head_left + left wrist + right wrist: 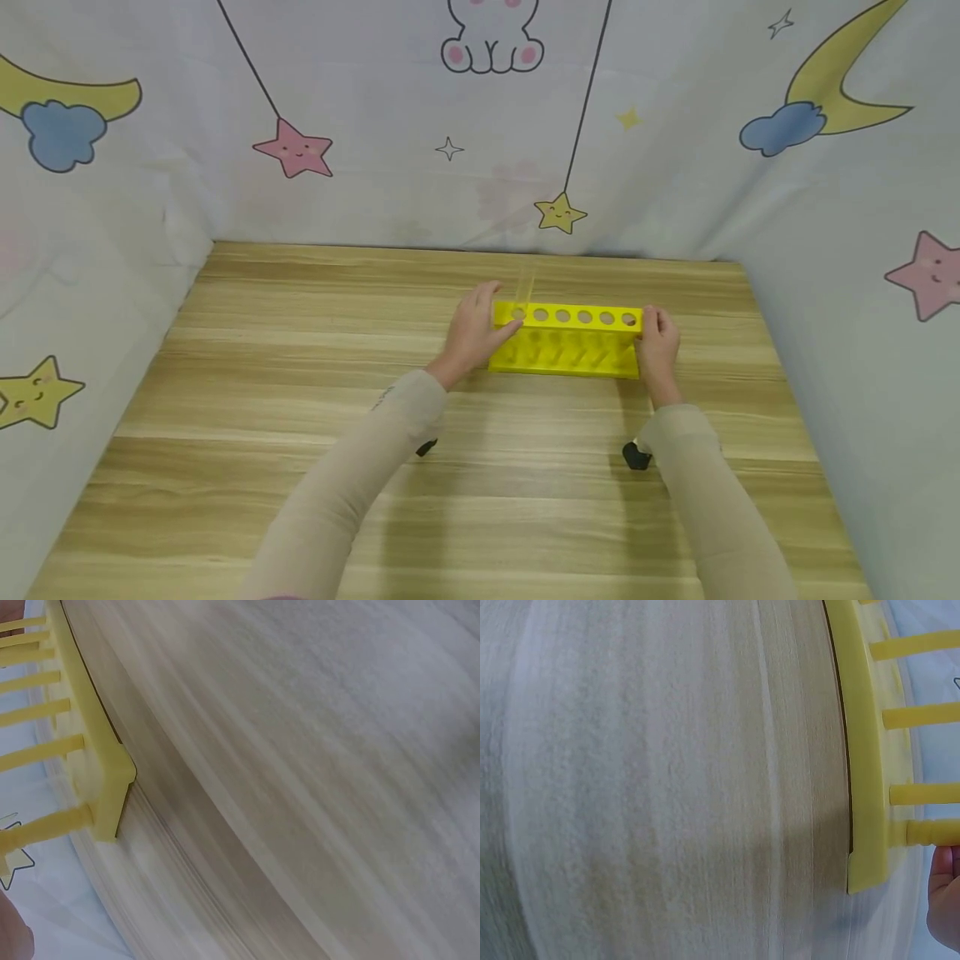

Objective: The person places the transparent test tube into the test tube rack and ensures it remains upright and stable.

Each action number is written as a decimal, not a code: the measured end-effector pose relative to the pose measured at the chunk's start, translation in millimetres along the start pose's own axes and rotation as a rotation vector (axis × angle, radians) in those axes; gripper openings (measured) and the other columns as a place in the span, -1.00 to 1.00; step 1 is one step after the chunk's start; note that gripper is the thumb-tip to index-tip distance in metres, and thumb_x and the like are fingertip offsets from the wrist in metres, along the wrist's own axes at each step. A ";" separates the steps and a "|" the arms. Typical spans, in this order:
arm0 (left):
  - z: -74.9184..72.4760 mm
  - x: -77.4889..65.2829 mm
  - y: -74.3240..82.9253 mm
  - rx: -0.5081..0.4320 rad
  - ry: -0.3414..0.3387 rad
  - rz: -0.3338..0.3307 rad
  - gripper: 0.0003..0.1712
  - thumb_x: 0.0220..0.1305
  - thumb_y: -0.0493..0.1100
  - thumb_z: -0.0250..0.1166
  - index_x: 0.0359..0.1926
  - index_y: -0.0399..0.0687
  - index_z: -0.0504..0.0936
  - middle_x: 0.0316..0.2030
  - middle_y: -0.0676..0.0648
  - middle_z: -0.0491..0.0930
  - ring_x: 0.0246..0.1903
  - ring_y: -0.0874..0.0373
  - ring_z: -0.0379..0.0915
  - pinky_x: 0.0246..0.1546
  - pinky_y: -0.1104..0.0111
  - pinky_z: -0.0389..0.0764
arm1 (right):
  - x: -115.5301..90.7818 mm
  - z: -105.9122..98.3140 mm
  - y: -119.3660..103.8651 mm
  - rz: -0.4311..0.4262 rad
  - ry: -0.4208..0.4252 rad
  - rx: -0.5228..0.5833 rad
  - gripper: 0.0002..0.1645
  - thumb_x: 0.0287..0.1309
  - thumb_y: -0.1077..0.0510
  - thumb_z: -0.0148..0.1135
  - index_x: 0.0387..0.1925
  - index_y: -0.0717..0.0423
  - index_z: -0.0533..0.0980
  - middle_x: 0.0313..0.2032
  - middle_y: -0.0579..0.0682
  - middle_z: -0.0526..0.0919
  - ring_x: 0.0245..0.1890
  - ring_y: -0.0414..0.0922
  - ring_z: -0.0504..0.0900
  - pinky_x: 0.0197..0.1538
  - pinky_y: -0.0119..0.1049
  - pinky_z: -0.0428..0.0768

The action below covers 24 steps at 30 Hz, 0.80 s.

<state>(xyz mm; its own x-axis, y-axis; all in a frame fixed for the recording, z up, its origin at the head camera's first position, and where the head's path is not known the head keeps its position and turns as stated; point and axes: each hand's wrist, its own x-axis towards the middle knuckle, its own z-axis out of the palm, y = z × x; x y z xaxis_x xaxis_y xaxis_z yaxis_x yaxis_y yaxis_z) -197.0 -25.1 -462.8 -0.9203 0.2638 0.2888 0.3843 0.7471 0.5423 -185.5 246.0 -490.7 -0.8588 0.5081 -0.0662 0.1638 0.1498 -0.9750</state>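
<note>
A yellow test tube rack [566, 372] stands on the wooden table, a row of round holes along its top bar and a row of pegs on its base. A clear test tube [527, 282] rises from the leftmost hole, faint against the background. My left hand [472, 327] holds the rack's left end, thumb along the front of the top bar and fingers toward the back. At the other end, my right hand [658, 343] grips the right side of the top bar. In the right wrist view, fingertips touch the end post [934, 832]; most of that hand is out of frame.
The wood-grain table [300, 333] spreads around the rack. White cloth [375, 192] printed with stars and moons encloses the back and both sides. Dark wrist-worn pieces [637, 455] show under the sleeves.
</note>
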 end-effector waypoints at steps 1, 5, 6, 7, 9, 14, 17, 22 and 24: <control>-0.8 -0.4 -0.8 -0.002 -0.007 -0.006 -0.27 0.04 0.11 0.23 0.15 -0.19 0.26 0.10 -0.12 0.35 0.11 0.01 0.26 0.16 0.20 0.27 | -0.1 0.0 -0.2 -0.002 0.000 0.001 -0.69 0.24 -0.12 -0.15 -0.42 -0.04 0.39 -0.49 -0.18 0.34 -0.43 -0.28 0.32 -0.29 -0.38 0.36; -3.9 -2.9 -6.6 -0.006 -0.031 -0.027 -0.24 0.05 0.10 0.24 0.20 -0.15 0.22 0.15 -0.12 0.31 0.15 -0.01 0.22 0.20 0.17 0.21 | -0.2 0.3 -1.0 -0.007 0.002 -0.001 -0.69 0.23 -0.12 -0.14 -0.42 -0.04 0.40 -0.49 -0.18 0.35 -0.43 -0.28 0.32 -0.29 -0.38 0.37; -4.6 -3.7 -8.6 -0.009 -0.036 -0.032 -0.23 0.04 0.09 0.24 0.21 -0.14 0.21 0.16 -0.12 0.30 0.16 -0.01 0.21 0.20 0.16 0.19 | -0.3 0.4 -1.3 -0.009 0.003 -0.003 -0.69 0.23 -0.12 -0.14 -0.42 -0.04 0.40 -0.48 -0.18 0.35 -0.42 -0.29 0.33 -0.29 -0.38 0.38; -5.3 -4.7 -10.6 -0.007 -0.042 -0.037 -0.22 0.04 0.09 0.25 0.22 -0.13 0.19 0.17 -0.11 0.29 0.17 -0.01 0.19 0.21 0.15 0.18 | -0.4 0.3 -1.6 -0.007 0.002 -0.001 -0.69 0.23 -0.12 -0.14 -0.40 -0.02 0.41 -0.48 -0.19 0.36 -0.42 -0.29 0.33 -0.28 -0.38 0.38; -6.7 -6.6 -14.4 -0.010 -0.048 -0.044 -0.20 0.04 0.09 0.25 0.23 -0.14 0.17 0.19 -0.12 0.28 0.19 -0.02 0.17 0.23 0.15 0.15 | -0.3 0.0 -2.1 -0.001 0.001 0.000 -0.67 0.23 -0.11 -0.14 -0.38 0.01 0.42 -0.46 -0.19 0.37 -0.42 -0.29 0.34 -0.27 -0.37 0.39; -10.6 -10.6 -21.5 -0.007 -0.052 -0.051 -0.17 0.04 0.10 0.25 0.26 -0.15 0.14 0.21 -0.14 0.26 0.20 -0.04 0.16 0.23 0.12 0.13 | -1.6 -1.8 -6.3 0.032 -0.019 -0.041 -0.57 0.25 -0.10 -0.16 -0.23 0.17 0.43 -0.42 -0.19 0.37 -0.40 -0.30 0.35 -0.19 -0.30 0.43; -12.8 -12.4 -25.4 -0.003 -0.046 -0.046 -0.15 0.03 0.10 0.25 0.26 -0.15 0.14 0.20 -0.15 0.26 0.20 -0.04 0.16 0.23 0.11 0.13 | -2.5 -4.3 -9.2 0.044 -0.054 -0.086 -0.50 0.26 -0.11 -0.19 -0.11 0.24 0.40 -0.36 -0.18 0.38 -0.37 -0.32 0.36 -0.09 -0.24 0.45; -15.6 -15.8 -32.8 -0.001 -0.052 -0.043 -0.15 0.05 0.11 0.24 0.27 -0.15 0.12 0.21 -0.15 0.25 0.20 -0.04 0.16 0.23 0.10 0.13 | -2.7 -10.2 -13.8 0.071 -0.105 -0.102 -0.42 0.25 -0.14 -0.21 0.02 0.24 0.36 -0.29 -0.20 0.38 -0.32 -0.36 0.38 0.00 -0.20 0.45; -16.5 -17.9 -36.0 0.003 -0.058 -0.051 -0.14 0.06 0.11 0.23 0.28 -0.15 0.10 0.22 -0.13 0.24 0.21 -0.03 0.15 0.23 0.09 0.11 | -2.8 -12.1 -15.0 0.075 -0.100 -0.095 -0.43 0.24 -0.15 -0.18 0.00 0.24 0.38 -0.32 -0.22 0.39 -0.33 -0.36 0.38 -0.02 -0.24 0.45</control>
<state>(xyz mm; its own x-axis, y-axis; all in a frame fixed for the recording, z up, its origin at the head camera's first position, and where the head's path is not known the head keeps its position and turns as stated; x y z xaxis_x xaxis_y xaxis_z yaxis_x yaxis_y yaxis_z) -193.2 -66.8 -474.5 -0.9415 0.2602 0.2141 0.3364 0.7626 0.5526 -179.7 252.5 -473.3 -0.8859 0.4341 -0.1633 0.2703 0.1971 -0.9424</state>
